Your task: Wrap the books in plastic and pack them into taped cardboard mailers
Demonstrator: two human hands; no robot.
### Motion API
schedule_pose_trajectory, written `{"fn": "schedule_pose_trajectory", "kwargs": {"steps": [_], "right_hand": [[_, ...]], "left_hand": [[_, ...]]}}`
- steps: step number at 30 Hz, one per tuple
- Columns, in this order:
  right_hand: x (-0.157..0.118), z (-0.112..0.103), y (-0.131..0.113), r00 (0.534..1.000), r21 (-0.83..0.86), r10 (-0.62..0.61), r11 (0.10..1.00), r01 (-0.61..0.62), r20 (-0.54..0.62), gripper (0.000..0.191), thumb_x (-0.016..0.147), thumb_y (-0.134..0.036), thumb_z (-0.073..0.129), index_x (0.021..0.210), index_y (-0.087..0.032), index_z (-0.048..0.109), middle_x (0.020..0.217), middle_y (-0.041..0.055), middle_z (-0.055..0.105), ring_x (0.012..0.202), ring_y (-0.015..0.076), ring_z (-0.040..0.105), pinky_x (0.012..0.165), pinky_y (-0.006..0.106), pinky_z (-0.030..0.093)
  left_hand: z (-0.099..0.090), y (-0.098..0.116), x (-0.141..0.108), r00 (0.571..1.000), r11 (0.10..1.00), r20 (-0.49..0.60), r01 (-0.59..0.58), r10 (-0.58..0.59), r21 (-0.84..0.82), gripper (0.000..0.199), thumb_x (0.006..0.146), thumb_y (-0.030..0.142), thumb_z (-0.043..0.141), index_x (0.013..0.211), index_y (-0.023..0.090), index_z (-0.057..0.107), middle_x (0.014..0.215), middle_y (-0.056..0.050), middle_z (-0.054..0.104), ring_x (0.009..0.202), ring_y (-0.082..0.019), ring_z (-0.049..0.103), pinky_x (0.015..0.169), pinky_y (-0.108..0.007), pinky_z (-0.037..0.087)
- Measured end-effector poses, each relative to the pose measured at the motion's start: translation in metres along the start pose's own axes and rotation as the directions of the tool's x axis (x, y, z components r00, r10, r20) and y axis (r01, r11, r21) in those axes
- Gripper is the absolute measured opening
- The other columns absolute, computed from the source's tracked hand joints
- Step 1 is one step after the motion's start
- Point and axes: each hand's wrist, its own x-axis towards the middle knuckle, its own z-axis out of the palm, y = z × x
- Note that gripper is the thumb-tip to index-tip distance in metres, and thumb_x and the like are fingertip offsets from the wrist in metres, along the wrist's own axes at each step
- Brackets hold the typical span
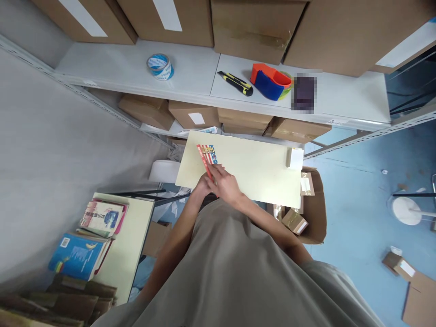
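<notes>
A book with a red spine and a red, white and blue striped cover is held tilted above the near left part of a pale yellow table. My left hand is closed around the lower part of the book, mostly beneath my right hand. Across its cover lies my right hand, fingers and thumb closed on the book's lower edge. Both hands hide that lower part. At the table's right end stands a small white box.
On the grey shelf ahead lie a tape roll, a yellow-black box cutter and an orange-blue tape dispenser. An open carton with small boxes stands right of the table. Stacked books occupy a side table at left.
</notes>
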Motion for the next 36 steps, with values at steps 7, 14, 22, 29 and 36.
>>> {"fn": "schedule_pose_trajectory", "kwargs": {"steps": [7,14,22,29,36], "right_hand": [[0.003,0.021,0.086,0.927,0.402,0.374,0.853,-0.334,-0.024,0.055,0.1,-0.046,0.065,0.147,-0.019,0.066,0.158,0.0202,0.059,0.14,0.0383,0.062,0.113,0.053,0.057],[0.024,0.083,0.081,0.91,0.797,0.364,0.48,-0.366,0.199,0.054,0.081,-0.06,0.083,0.118,-0.023,0.074,0.119,0.0076,0.079,0.112,0.0254,0.074,0.097,0.037,0.063],[0.055,0.118,0.107,0.768,0.795,0.543,0.27,-0.543,0.34,0.049,0.078,-0.067,0.074,0.098,-0.022,0.066,0.085,0.0003,0.076,0.07,0.0175,0.068,0.063,0.03,0.06],[0.15,0.144,0.117,0.689,0.761,0.615,0.213,-0.612,0.383,0.037,0.085,-0.052,0.075,0.105,-0.023,0.066,0.086,-0.002,0.077,0.074,0.013,0.071,0.07,0.025,0.06],[0.216,0.177,0.135,0.644,0.679,0.683,0.293,-0.673,0.344,0.032,0.083,-0.045,0.071,0.106,-0.023,0.066,0.084,-0.0018,0.074,0.081,0.0142,0.072,0.079,0.029,0.062]], "left_hand": [[-0.046,0.005,-0.011,0.944,0.985,-0.288,-0.133,0.16,0.113,0.048,0.072,0.045,0.093,0.108,0.017,0.077,0.11,-0.01,0.083,0.1,-0.026,0.078,0.097,-0.042,0.062],[-0.017,-0.001,-0.018,0.903,0.823,-0.227,-0.199,0.366,0.532,0.035,0.085,0.039,0.08,0.115,0.022,0.082,0.112,-0.009,0.083,0.105,-0.032,0.079,0.102,-0.049,0.06],[-0.036,0.006,-0.011,0.95,0.713,-0.099,-0.15,0.296,0.685,0.04,0.08,0.028,0.083,0.12,0.023,0.08,0.134,-0.013,0.077,0.128,-0.037,0.07,0.117,-0.052,0.052],[-0.083,0.006,-0.018,0.886,0.824,-0.368,-0.028,0.283,0.566,0.031,0.082,0.027,0.083,0.112,0.023,0.08,0.132,-0.013,0.076,0.13,-0.036,0.068,0.122,-0.054,0.046],[-0.141,0.013,-0.014,0.867,0.916,-0.484,0.09,0.122,0.392,0.029,0.078,0.032,0.085,0.106,0.025,0.082,0.13,-0.011,0.079,0.116,-0.035,0.074,0.117,-0.054,0.05]]}}
